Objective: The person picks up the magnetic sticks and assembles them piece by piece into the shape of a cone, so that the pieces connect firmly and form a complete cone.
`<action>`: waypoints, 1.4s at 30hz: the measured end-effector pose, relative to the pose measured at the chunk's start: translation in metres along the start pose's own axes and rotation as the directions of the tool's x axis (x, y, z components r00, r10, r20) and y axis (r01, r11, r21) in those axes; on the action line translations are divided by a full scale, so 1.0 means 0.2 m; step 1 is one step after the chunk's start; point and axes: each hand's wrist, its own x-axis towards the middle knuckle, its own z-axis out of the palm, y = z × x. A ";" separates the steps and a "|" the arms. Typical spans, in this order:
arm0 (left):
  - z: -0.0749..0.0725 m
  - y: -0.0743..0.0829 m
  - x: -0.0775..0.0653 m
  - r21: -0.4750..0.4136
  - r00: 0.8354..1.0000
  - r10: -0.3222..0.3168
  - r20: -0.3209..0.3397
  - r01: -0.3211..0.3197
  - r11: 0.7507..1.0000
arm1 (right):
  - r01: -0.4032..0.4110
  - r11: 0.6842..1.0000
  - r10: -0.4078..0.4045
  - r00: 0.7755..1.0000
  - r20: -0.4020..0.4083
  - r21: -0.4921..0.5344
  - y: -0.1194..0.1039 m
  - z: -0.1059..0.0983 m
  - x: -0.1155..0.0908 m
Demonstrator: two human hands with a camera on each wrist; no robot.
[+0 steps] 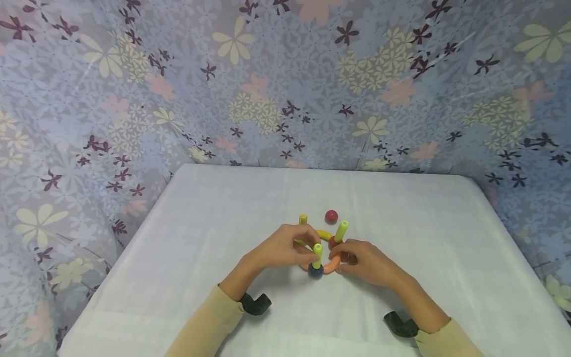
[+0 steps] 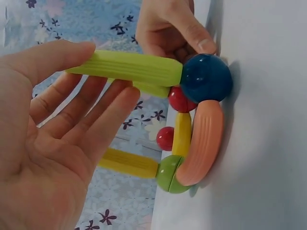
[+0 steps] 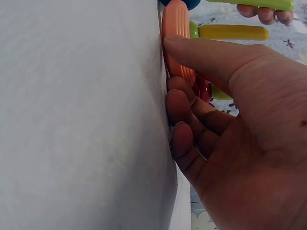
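Observation:
My left hand (image 1: 285, 246) pinches a lime-green ridged rod (image 2: 129, 67) between thumb and fingers. That rod stands upright in a dark blue ball (image 2: 206, 78) on the table. With thumb and curled fingers, my right hand (image 1: 368, 260) holds a curved orange piece (image 3: 176, 21) whose far end is at the blue ball. Another orange curve (image 2: 204, 143) runs from the blue ball to a green ball (image 2: 169, 175), which bears a yellow rod (image 2: 129, 163). A yellow curve (image 1: 324, 234) leads to a red ball (image 1: 333, 242) with a second lime-green rod (image 1: 341, 231).
A loose red ball (image 1: 331, 216) lies just behind the ring of pieces. The white-covered table (image 1: 223, 198) stretches around the hands, and a floral cloth (image 1: 285, 74) hangs behind it. Black wrist mounts (image 1: 256, 304) stick out below both forearms.

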 end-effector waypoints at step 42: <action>-0.13 -0.31 0.02 0.191 0.964 -0.063 -0.257 0.115 0.975 | -0.003 0.997 -0.008 0.991 0.136 0.075 0.01 -0.04 -0.01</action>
